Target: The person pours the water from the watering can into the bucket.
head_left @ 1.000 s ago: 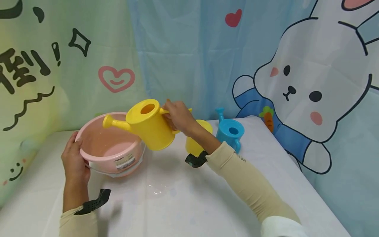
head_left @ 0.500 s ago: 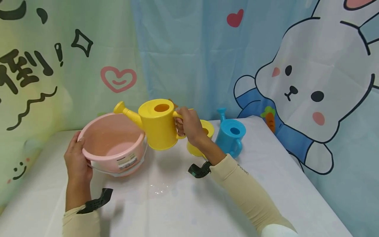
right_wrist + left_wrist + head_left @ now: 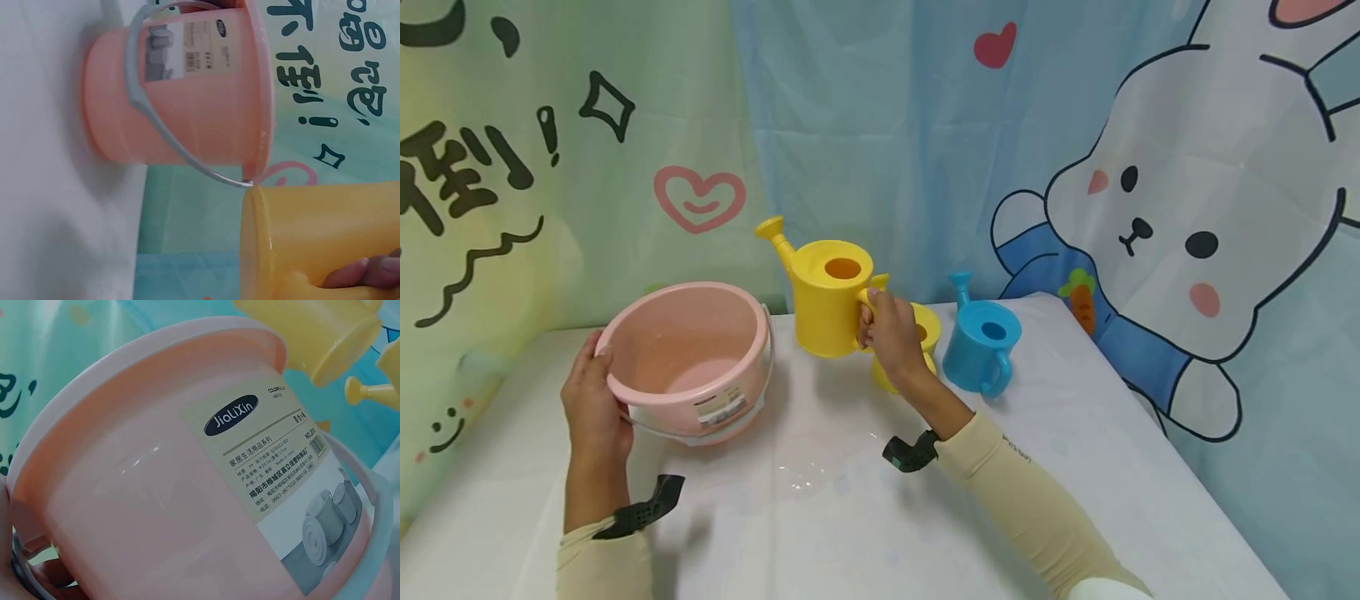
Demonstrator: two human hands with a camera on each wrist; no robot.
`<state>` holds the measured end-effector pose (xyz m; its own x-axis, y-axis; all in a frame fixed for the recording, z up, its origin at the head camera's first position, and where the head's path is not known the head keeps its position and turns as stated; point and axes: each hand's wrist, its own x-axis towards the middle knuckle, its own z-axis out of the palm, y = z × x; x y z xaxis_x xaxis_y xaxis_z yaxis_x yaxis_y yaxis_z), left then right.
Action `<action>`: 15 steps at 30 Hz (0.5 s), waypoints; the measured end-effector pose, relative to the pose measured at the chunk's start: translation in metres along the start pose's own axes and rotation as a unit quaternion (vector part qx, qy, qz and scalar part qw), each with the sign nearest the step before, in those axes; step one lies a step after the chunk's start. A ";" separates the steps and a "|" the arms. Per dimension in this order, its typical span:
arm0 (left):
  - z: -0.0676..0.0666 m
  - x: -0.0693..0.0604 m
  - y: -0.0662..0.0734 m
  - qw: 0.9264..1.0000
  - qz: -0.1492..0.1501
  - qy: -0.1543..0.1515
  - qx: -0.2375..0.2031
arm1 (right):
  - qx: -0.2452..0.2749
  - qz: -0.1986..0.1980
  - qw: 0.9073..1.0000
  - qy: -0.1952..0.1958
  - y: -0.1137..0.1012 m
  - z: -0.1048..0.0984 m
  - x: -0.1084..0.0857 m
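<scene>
- Meanwhile, a person's right hand (image 3: pixel 893 333), fingers curled round the handle (image 3: pixel 867 298), holds a yellow watering can (image 3: pixel 826 312) upright and aloft over the worktop (image 3: pixel 820 550), spout angled up and leftward.
- Opposite, the left hand (image 3: pixel 597 404) grips the left rim of a pink bucket (image 3: pixel 662 354) standing on the worktop.
- Behind the right hand, partly hidden, stands a second yellow watering can (image 3: pixel 932 324), with a blue watering can (image 3: pixel 973 354) beside it.
- Clear droplets (image 3: pixel 801 479) dot the worktop in front; a cartoon-rabbit curtain (image 3: pixel 865 125) hangs behind.
- With no stream visible at the spout, the step in hand appears to be carrying rather than pouring.
- Any next move would seem to call for a firm, level hold, clear of the second yellow watering can.
</scene>
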<state>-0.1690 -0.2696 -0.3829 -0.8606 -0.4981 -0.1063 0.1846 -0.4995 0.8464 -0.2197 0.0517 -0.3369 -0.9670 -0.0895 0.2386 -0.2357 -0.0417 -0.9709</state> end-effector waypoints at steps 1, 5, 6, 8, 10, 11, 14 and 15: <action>0.000 0.000 0.000 1.000 0.000 0.001 0.002 | -0.003 0.006 1.000 0.002 0.002 0.000 -0.001; 0.001 -0.001 0.001 1.000 0.002 -0.001 0.002 | -0.013 0.027 1.000 0.004 0.012 0.000 -0.006; 0.001 -0.001 0.001 1.000 0.003 -0.002 0.003 | -0.014 0.031 0.999 0.005 0.014 0.000 -0.007; 0.001 -0.002 0.001 1.000 0.004 -0.003 0.003 | -0.008 0.035 0.999 0.006 0.018 0.000 -0.009; 0.001 -0.002 0.001 1.000 0.002 -0.001 0.005 | -0.004 0.042 0.999 0.010 0.021 0.001 -0.011; 0.001 -0.002 0.001 1.000 0.002 0.000 0.008 | -0.006 0.047 0.999 0.011 0.021 0.001 -0.012; 0.001 -0.002 0.002 1.000 0.001 0.004 0.013 | -0.013 0.061 0.998 0.021 0.023 0.001 -0.014; 0.001 -0.002 0.002 1.000 0.001 0.004 0.016 | -0.015 0.066 0.997 0.024 0.024 0.001 -0.014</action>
<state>-0.1676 -0.2691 -0.3802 -0.8561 -0.5051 -0.1093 0.1706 -0.4758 0.8629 -0.2118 0.0511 -0.3633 -0.9932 -0.0445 0.1080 -0.1080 -0.0025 -0.9941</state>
